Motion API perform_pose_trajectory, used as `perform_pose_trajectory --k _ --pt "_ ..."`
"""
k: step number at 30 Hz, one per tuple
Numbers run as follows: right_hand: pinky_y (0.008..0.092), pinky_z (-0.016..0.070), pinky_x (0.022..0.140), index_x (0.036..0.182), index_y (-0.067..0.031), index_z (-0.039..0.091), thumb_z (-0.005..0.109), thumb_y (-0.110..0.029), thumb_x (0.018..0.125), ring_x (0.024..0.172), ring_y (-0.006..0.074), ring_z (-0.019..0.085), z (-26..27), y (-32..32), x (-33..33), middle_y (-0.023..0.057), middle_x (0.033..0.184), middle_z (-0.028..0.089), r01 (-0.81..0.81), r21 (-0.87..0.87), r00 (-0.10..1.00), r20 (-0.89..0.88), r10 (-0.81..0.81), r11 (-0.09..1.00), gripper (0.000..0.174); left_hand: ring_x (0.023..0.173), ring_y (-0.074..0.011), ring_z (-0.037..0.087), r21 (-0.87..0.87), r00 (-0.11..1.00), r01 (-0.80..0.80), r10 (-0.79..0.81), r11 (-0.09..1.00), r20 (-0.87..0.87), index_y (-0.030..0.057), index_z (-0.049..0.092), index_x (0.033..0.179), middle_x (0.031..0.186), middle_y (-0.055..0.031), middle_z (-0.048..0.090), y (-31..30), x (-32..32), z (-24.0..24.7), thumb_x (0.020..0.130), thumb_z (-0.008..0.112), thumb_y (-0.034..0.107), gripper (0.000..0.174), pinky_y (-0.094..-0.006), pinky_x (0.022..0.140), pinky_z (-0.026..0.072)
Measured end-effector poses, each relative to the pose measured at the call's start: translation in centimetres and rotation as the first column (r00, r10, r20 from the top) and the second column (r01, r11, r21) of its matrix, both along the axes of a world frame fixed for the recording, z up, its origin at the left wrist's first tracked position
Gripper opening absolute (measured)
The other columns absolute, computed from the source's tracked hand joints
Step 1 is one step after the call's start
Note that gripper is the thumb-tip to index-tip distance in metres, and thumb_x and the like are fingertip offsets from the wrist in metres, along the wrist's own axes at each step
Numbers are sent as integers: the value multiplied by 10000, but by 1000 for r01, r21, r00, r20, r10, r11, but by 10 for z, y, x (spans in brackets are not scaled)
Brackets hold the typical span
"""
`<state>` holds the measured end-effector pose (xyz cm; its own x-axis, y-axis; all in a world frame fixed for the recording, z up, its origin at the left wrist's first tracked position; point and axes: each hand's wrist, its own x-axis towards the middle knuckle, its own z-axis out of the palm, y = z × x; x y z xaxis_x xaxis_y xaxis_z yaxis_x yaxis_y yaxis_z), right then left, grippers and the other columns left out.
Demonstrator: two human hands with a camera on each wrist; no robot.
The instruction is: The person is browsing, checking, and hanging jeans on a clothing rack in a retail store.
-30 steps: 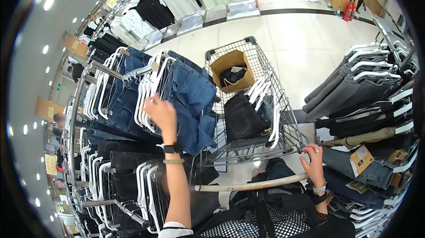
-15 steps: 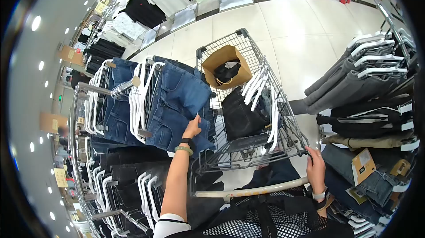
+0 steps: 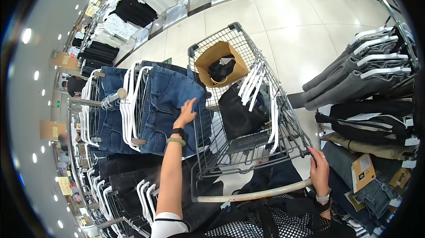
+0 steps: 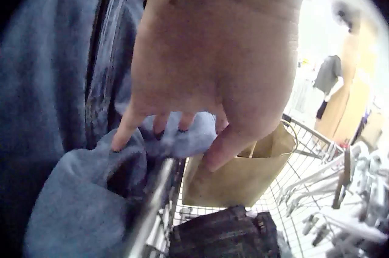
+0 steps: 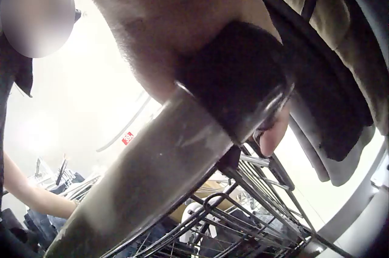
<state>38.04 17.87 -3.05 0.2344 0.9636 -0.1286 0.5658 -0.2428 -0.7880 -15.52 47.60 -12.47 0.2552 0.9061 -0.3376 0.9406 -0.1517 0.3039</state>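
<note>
My left hand (image 3: 186,113) reaches over blue jeans (image 3: 167,92) hanging on white clip hangers (image 3: 129,109). Its fingers are extended; in the left wrist view the index fingertip touches a light blue fold of denim (image 4: 79,203) by the cart's side rail. At the right end of the shopping cart's pale handle (image 3: 256,192), my right hand (image 3: 319,171) grips, its fingertips at the corner of the wire basket. The right wrist view shows the palm against the handle's black end cap (image 5: 234,75). Some fingers are hidden behind it.
Inside the cart (image 3: 290,120) sit a brown paper bag (image 3: 208,56) with dark items, folded black jeans (image 3: 241,114) and several loose white hangers (image 3: 252,83). Racks of clothing line both sides, with grey trousers (image 3: 349,72) at right. Tiled floor (image 3: 292,12) lies ahead.
My left hand has left the white hangers and moved right, onto the front of the jeans. The right hand has settled closer around the handle's end. The view has shifted slightly.
</note>
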Motion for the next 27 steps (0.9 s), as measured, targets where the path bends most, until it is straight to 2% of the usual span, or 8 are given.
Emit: perform_pose_trajectory --k 2,5,8,13,18,22,26,27 --pt "388 484 813 1232 -76 620 516 57 872 945 356 621 -1 -3 -1 171 1064 636 -1 -11 1000 4 1 1000 397 1422 -449 218 -185 983 -183 174 966 -67 178 260 1514 1550 -278 190 2 17 -4 923 573 232 670 -463 1154 241" --pt "386 485 791 1252 -96 623 528 38 882 924 333 629 -10 -6 0 156 993 663 12 -33 999 38 -11 999 405 1445 -428 172 -127 943 -289 305 949 132 132 228 1525 1556 -292 163 14 1 -47 986 477 345 631 -428 1170 208" --pt "384 484 785 1255 -93 626 529 38 886 913 313 636 -13 -9 -3 147 958 673 18 -67 1000 10 -17 998 403 1444 -427 178 -97 928 -360 367 928 67 71 193 1527 1536 -290 232 8 15 -40 1011 436 382 650 -410 1174 197" --pt "385 477 752 1255 -81 627 527 43 890 855 304 631 -15 -23 8 139 920 675 20 -22 1000 6 -20 1000 398 1354 -349 390 103 911 -360 325 927 253 28 404 1443 1486 -219 368 17 8 -49 969 544 291 560 -380 1086 355" --pt "384 478 753 1249 -87 630 524 38 894 857 306 634 -18 -35 20 138 915 676 24 -14 1000 -1 -24 1000 390 1432 -386 225 -318 392 -701 717 639 576 147 33 1557 1592 -124 128 17 8 -8 963 558 366 822 -621 899 485" --pt "387 482 759 1248 -95 629 518 9 907 869 305 644 -23 -41 24 141 913 680 21 -17 999 25 -20 1000 373 1423 -408 233 -415 691 -558 679 719 247 158 138 1554 1601 -133 111 -3 40 55 947 573 367 776 -632 906 478" --pt "397 487 764 1248 -79 620 506 -17 919 875 318 660 -25 -42 31 162 935 690 13 -14 999 51 -12 1000 354 1226 -337 533 -537 917 -203 352 819 189 82 433 1428 1362 -149 547 -32 89 97 923 594 380 608 -523 891 512" --pt "397 490 768 1251 -70 616 510 -20 916 879 320 665 -31 -42 33 173 937 691 12 -9 999 51 -11 1000 355 1188 -310 564 -388 960 -50 151 920 235 59 469 1397 1326 -161 575 -45 89 92 931 596 372 575 -461 904 507"
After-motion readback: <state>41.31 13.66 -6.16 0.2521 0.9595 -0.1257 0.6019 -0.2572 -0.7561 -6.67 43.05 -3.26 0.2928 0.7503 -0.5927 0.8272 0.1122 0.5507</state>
